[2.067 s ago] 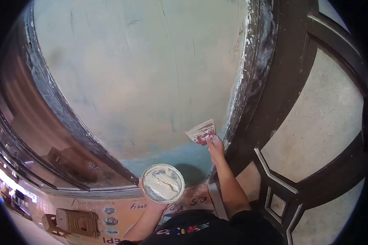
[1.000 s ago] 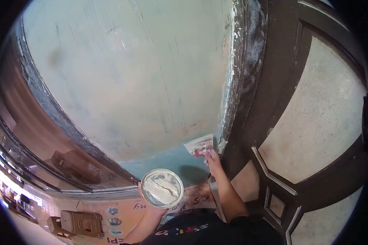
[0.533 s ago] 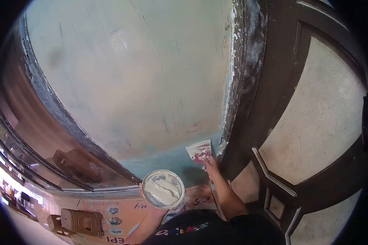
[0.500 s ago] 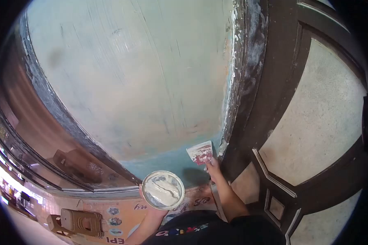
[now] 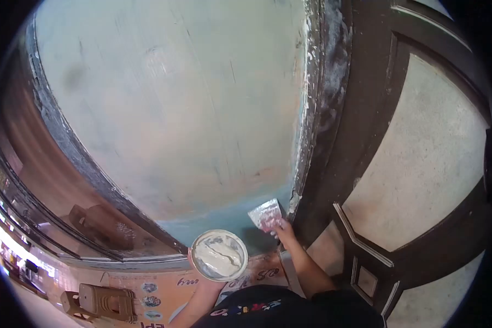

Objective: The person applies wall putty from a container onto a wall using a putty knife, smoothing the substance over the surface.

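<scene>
My left hand (image 5: pixel 206 285) supports a round tub (image 5: pixel 220 256) from below, its fingers mostly hidden beneath and behind it. Whitish putty with a groove across it lies inside the tub. To the right, my right hand (image 5: pixel 283 229) is wrapped round the handle of a broad putty knife (image 5: pixel 267 214). White putty smears cover its blade, with a reddish part near the handle. The blade overlaps the blue lower strip of the wall (image 5: pixel 202 126) in this view. That wall is pale green and beige, with streaks and scratches.
A dark door frame (image 5: pixel 333 104) with chipped white edging borders the wall on the right, beside a brown panelled door (image 5: pixel 382 136). Brown stacked plastic stools (image 5: pixel 106 302) stand at lower left. A printed orange banner (image 5: pixel 175 298) lies on the floor.
My right hand and the putty knife have dropped slightly, and the blade is turned a little differently. The tub stays nearly in place. The view has shifted slightly.
</scene>
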`<state>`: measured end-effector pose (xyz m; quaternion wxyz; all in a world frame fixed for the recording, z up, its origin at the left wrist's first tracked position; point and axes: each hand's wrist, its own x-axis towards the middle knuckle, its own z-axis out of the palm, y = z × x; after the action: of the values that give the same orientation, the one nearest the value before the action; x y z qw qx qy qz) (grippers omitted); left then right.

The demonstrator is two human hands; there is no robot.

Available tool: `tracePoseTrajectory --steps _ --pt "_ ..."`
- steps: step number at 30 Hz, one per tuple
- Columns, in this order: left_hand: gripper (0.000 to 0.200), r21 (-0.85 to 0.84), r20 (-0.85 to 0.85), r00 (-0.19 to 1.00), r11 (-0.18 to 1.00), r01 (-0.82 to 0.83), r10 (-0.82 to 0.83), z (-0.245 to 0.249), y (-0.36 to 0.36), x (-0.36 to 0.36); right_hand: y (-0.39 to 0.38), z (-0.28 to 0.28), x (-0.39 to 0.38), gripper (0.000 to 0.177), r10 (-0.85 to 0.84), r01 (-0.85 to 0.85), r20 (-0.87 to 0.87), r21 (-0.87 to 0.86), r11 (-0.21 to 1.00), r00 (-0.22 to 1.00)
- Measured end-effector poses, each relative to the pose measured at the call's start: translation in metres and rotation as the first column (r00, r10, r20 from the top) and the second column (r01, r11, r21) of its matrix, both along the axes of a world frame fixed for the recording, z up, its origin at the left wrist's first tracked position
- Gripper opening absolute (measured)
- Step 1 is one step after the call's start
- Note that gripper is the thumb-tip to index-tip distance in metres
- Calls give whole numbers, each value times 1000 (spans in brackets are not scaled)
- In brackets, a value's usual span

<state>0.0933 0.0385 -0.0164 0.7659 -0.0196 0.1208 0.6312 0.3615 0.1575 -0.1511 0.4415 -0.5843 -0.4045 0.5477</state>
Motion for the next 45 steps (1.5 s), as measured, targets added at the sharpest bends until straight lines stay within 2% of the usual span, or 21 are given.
tracePoseTrajectory --steps 3,5,6,8,12,14,15,16,18,19,24,26,28,30,31,32,33,34,37,40,45 --pt "76 -38 -53 999 999 -13 11 3 3 0 -3 19 3 20 88 -87 -13 52 995 996" --pt "76 -40 -72 997 998 -42 39 5 6 2 22 36 11 18 154 -273 331 350 896 931" --pt "76 -46 -87 995 997 -59 55 7 8 3 29 67 4 18 158 -280 331 362 889 930" --pt "76 -32 -44 998 998 -44 43 11 13 3 28 148 -16 16 140 -158 75 378 912 987" --pt "75 74 38 999 997 -10 7 23 14 4 45 181 -36 12 82 -83 23 457 886 996" --pt "75 100 6 1000 995 -25 25 24 16 6 40 202 -51 19 118 60 -479 341 938 870" --pt "76 96 9 999 995 -34 33 28 15 8 45 201 -48 26 145 49 -555 319 946 819" --pt "76 104 9 999 994 -39 38 23 17 8 47 201 -46 26 153 45 -554 327 944 818" --pt "78 153 129 992 988 -27 7 14 19 6 42 235 -49 34 267 23 -671 390 920 691" --pt "78 129 72 996 990 -52 43 11 22 8 37 253 -49 42 316 -2 -657 432 902 684" --pt "76 148 41 995 985 -94 89 11 26 9 41 320 -44 44 437 -35 -524 611 791 731" --pt "76 175 43 993 978 -117 111 13 29 11 46 360 -38 34 290 50 -298 771 635 909" --pt "76 184 16 988 971 -154 153 12 28 13 60 407 -21 25 62 45 -73 926 374 995" --pt "77 215 24 989 965 -148 146 15 27 16 54 478 -17 21 -207 89 -58 986 144 977" --pt "77 208 52 988 966 -155 147 15 27 16 52 517 -21 25 -200 115 -117 993 -20 973" --pt "78 198 79 986 967 -162 149 14 28 16 53 556 -14 26 -400 27 -63 995 -95 914" --pt "78 211 55 987 964 -161 153 14 28 16 69 594 -12 27 -453 -2 -140 955 -298 880" --pt "79 212 95 984 963 -168 150 13 27 17 69 632 -16 24 -535 -91 -163 904 -417 829" --pt "78 207 53 979 957 -203 197 7 29 19 83 725 -29 25 -663 -170 -181 887 -429 727" --pt "78 220 19 975 950 -220 221 14 27 25 90 790 -47 29 -781 -401 -131 799 -448 611" --pt "79 172 3 956 942 -289 293 9 21 31 111 832 -62 28 -827 -495 25 811 -312 561"
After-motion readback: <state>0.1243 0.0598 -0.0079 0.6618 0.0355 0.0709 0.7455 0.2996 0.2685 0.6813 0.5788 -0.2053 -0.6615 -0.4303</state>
